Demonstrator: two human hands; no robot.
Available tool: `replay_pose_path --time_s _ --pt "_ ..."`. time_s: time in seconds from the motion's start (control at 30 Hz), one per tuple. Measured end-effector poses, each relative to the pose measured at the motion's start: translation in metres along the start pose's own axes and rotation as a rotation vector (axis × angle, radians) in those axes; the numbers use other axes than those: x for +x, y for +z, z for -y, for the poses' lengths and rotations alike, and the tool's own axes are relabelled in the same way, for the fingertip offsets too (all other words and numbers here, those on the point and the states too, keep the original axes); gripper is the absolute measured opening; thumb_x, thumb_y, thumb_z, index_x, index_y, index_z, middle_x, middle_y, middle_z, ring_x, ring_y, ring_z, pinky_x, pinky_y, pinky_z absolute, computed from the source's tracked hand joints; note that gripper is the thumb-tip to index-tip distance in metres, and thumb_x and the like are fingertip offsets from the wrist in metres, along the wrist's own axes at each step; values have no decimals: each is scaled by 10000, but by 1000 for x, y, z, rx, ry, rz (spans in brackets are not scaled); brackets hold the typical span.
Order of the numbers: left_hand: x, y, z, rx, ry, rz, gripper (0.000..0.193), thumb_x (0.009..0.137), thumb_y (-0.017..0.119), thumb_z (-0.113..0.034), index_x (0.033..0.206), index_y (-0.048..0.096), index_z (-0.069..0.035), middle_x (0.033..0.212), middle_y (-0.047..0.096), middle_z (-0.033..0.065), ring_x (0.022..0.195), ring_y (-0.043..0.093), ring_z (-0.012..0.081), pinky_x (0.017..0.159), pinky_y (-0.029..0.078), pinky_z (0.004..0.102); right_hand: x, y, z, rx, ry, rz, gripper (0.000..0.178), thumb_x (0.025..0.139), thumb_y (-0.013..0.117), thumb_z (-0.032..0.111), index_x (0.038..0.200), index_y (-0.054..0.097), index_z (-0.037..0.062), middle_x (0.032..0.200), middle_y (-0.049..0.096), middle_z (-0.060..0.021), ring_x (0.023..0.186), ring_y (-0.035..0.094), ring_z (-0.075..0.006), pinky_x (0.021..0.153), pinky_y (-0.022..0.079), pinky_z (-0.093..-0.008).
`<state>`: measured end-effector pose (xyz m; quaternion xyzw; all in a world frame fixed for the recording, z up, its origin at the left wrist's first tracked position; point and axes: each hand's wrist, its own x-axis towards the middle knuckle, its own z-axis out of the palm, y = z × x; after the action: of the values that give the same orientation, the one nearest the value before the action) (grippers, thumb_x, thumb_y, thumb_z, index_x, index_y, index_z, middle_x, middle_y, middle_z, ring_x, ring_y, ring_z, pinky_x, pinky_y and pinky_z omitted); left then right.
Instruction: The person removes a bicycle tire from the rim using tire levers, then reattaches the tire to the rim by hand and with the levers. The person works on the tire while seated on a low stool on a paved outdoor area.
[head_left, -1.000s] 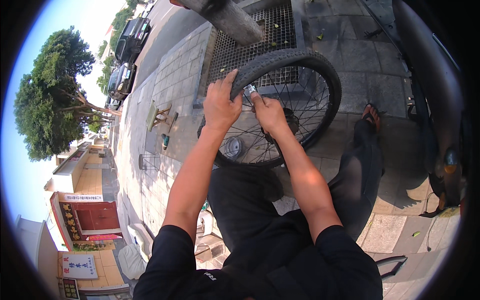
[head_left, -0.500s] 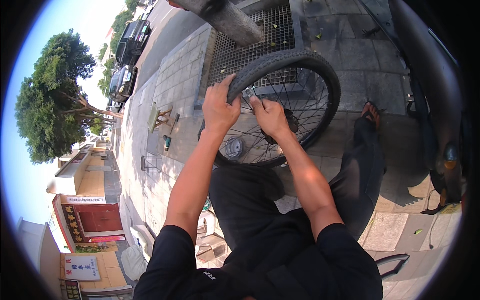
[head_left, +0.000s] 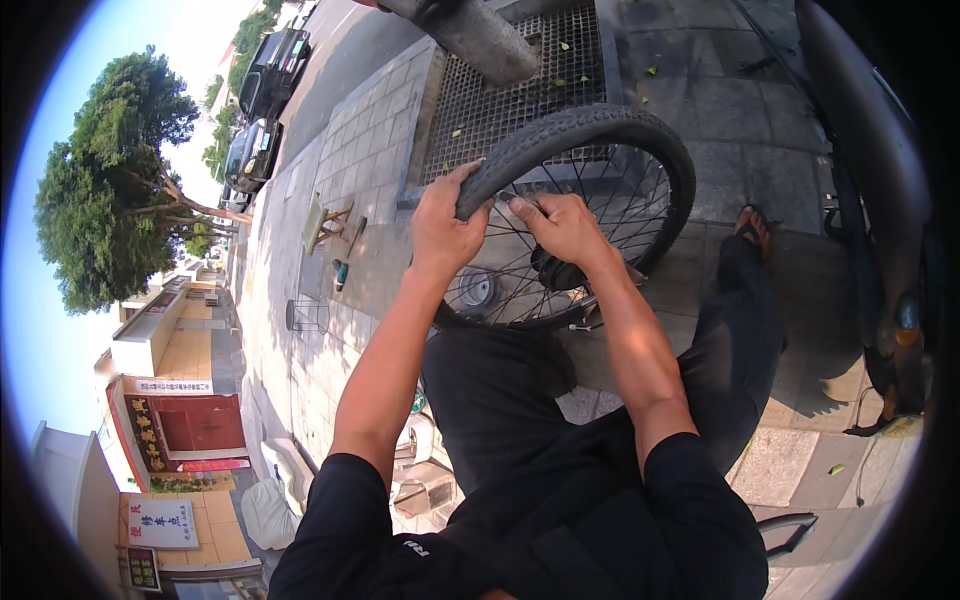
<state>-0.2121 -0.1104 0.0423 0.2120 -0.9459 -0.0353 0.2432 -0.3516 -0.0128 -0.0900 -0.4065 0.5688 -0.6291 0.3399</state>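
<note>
A bicycle wheel with a black knobbly tyre stands tilted in front of my knees, its spokes and dark hub in view. My left hand is closed around the tyre at the wheel's left side, thumb on the inner edge and fingers over the tread. Inside the rim, my right hand pinches a small metal tool, whose tip is at the tyre's inner edge close to my left thumb. Most of this tool is hidden in the fist, so its kind cannot be made out.
A tree trunk rises from a metal grate beyond the wheel. Left of it are a small folding stool, a green drill-like tool and a wire stand. Behind the spokes sits a round metal tin. A dark vehicle stands at the right.
My right fist has turned over and shifted slightly down and right, and the tool now lies flatter against the tyre's edge. My left hand keeps its hold. The whole view has shifted a little.
</note>
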Motion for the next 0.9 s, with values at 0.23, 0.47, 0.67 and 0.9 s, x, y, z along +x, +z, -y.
replay_pose_path --time_s 0.23,0.47,0.67,0.9 --pt "-13 -25 7 -92 -59 51 632 808 864 -129 1380 620 -14 1265 706 213 1190 693 349 1018 534 409 -4 -1 2 -91 16 89 657 993 685 573 763 673 -42 677 629 -212 625 608 -315 655 503 -461" --pt "-63 -63 47 -87 -401 307 676 862 870 -338 1379 605 6 1227 712 227 1157 688 340 1015 516 408 -51 -31 -32 27 524 515 599 1012 693 559 785 705 5 645 608 -26 568 572 -148 571 482 -326" --pt "-64 -47 46 -298 -393 191 572 887 868 -370 1292 696 -5 1093 756 213 1043 740 333 918 554 386 -96 -27 11 -688 408 495 386 935 785 411 933 802 25 838 734 -127 875 719 -324 827 549 -426" --pt "-64 -54 25 -253 -498 258 472 910 848 -340 1243 738 -24 1044 778 169 991 743 264 886 557 374 14 -13 126 -1062 -1002 -101 777 749 880 579 1279 688 45 1234 703 -115 1137 664 -321 986 514 -455"
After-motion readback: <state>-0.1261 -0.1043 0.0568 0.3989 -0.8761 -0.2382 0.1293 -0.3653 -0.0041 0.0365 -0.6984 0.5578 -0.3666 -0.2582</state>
